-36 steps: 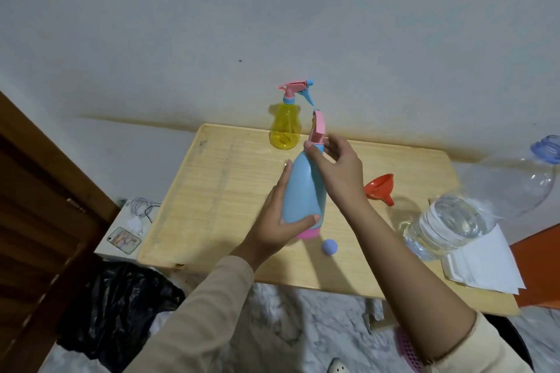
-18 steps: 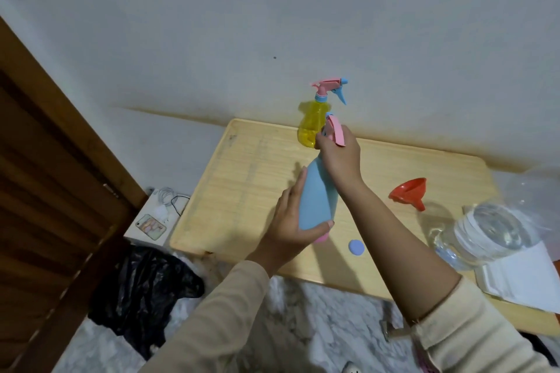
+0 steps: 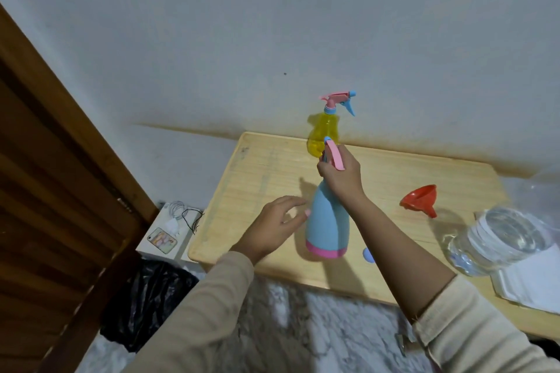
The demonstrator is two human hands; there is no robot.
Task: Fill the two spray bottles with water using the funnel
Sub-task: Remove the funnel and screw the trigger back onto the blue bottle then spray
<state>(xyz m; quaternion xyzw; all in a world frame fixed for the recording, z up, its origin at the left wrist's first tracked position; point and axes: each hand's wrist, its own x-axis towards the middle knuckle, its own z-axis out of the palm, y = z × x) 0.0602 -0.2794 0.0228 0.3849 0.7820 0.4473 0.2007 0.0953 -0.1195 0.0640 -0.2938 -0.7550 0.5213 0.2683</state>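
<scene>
Gripping hand: right hand [image 3: 341,174], closed on blue bottle's [image 3: 327,221] pink sprayer [image 3: 334,155]
Left hand [image 3: 272,225]: spread, empty, beside bottle
Bottle: upright on surface [image 3: 266,166]
Funnel [image 3: 419,200]: lying right
Yellow bottle [image 3: 322,136]: behind

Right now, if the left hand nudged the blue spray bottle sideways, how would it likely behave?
The blue spray bottle looks tall and narrow-necked on a small base, so probably tippy. The right hand grips its top, which should steady it. Its wall is opaque, so fill and weight can't be judged.
</scene>
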